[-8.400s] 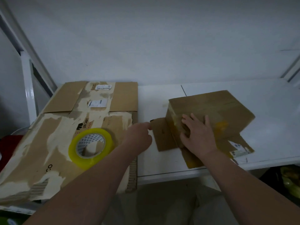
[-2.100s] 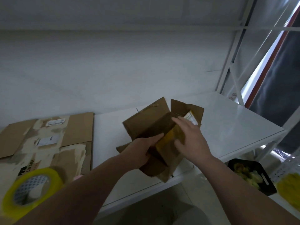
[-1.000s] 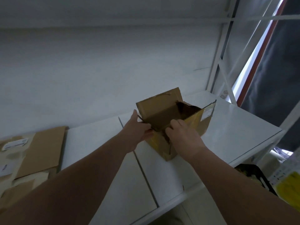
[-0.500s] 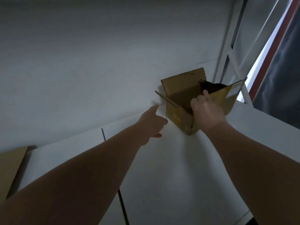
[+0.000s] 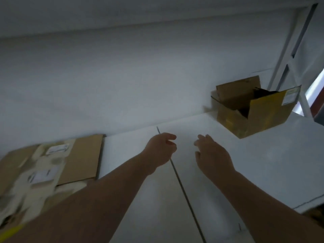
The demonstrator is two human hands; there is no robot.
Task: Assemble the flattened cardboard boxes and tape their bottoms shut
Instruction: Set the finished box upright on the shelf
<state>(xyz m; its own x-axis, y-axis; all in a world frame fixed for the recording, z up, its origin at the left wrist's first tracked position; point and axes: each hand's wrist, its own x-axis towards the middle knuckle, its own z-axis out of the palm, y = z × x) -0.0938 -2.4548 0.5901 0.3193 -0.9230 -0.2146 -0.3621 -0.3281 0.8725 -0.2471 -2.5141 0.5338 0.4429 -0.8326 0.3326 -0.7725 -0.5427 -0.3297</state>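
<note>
Though upright by the wall (image 5: pixel 122 76), brown cardboard box (image 5: pixel 270 114), flaps (image 5: pixel 236 90) open.

I see a white counter (image 5: pixel 228 176) split by a thin dark seam (image 5: pixel 181 186) that runs away from me to a plain white wall (image 5: pixel 122 76). At far right stands a white metal frame (image 5: pixel 287 44), with a bright strip of light (image 5: pixel 315 85) beside it.
</note>
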